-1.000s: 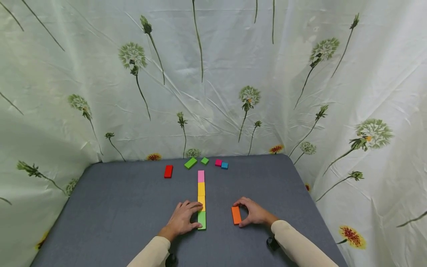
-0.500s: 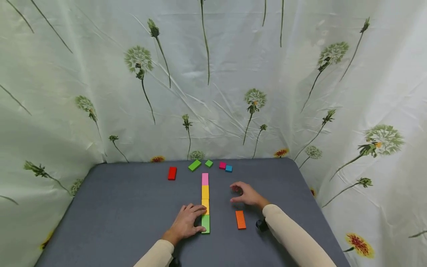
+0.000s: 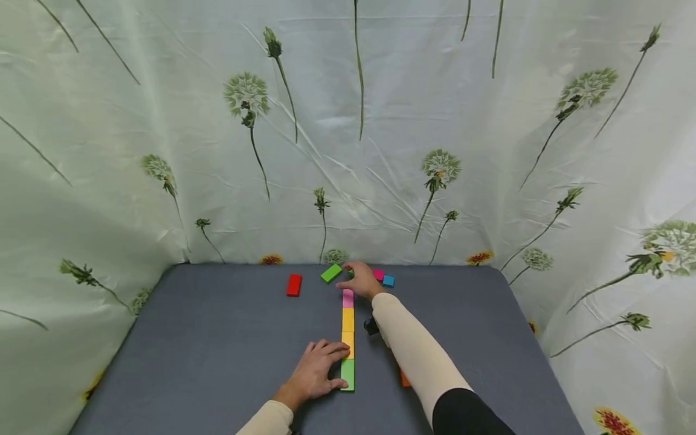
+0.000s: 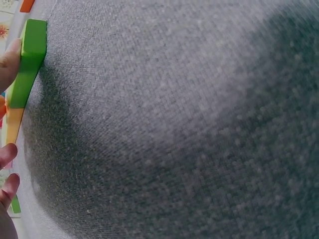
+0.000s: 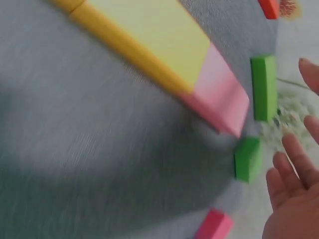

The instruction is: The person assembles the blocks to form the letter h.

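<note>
A straight row of blocks runs away from me: light green point(image 3: 348, 376) nearest, then two yellow ones point(image 3: 348, 320), then pink point(image 3: 348, 299). My left hand point(image 3: 314, 371) rests against its left side, thumb on the light green block and fingertips at the nearer yellow one. Beyond the row's pink end, my right hand point(image 3: 362, 281) hovers with spread fingers, partly covering a small green block point(image 5: 247, 159). Between its fingers nothing shows in the right wrist view. A longer green block point(image 3: 331, 273) lies just left of that hand.
A red block point(image 3: 293, 285) lies at the back left. Magenta point(image 3: 377, 275) and blue point(image 3: 388, 281) blocks sit right of my right hand. An orange block point(image 3: 405, 380) is half hidden under the right sleeve. A flowered curtain point(image 3: 380, 151) hangs behind the table.
My right hand let go of the orange block, leaving it on the table, and moved forward and left to the row's far end. The left hand stays at the row.
</note>
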Available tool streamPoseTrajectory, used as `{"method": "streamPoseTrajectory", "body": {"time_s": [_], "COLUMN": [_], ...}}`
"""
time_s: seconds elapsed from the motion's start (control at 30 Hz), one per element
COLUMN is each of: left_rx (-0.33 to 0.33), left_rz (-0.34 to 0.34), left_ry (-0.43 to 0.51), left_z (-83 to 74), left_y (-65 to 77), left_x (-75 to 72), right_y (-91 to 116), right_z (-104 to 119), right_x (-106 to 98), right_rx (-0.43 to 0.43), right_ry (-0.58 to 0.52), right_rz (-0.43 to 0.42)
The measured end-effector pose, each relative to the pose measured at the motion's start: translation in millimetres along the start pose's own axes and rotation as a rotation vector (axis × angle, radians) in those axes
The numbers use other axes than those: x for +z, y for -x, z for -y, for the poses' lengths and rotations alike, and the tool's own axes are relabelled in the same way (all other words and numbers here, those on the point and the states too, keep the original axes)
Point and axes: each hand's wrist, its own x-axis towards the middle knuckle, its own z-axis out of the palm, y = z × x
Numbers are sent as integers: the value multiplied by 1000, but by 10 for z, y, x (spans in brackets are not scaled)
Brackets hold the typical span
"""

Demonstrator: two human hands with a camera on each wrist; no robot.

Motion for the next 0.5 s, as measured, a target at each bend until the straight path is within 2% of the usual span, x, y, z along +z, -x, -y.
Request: {"method": "streamPoseTrajectory", "body": {"time_s": [0.17,0.27,0.37,0.5], "left_rx": [17,15,-4,-24], "left_rz": [-15,1,32,58], "left_ry": [1,0,7,8], "left_z": [-15,-18,-17,13], "left_y": [12,18,19,11], "left_x": [12,17,4,-15], "right_y": [-181,-247,-296,-353], "right_z": [42,80,105,100], "right_x": [217,322,400,468], "right_rx": [15,45,55,42], "right_ry": [159,196,253,394], "right_rz": [-90,-124,-123,-109]}}
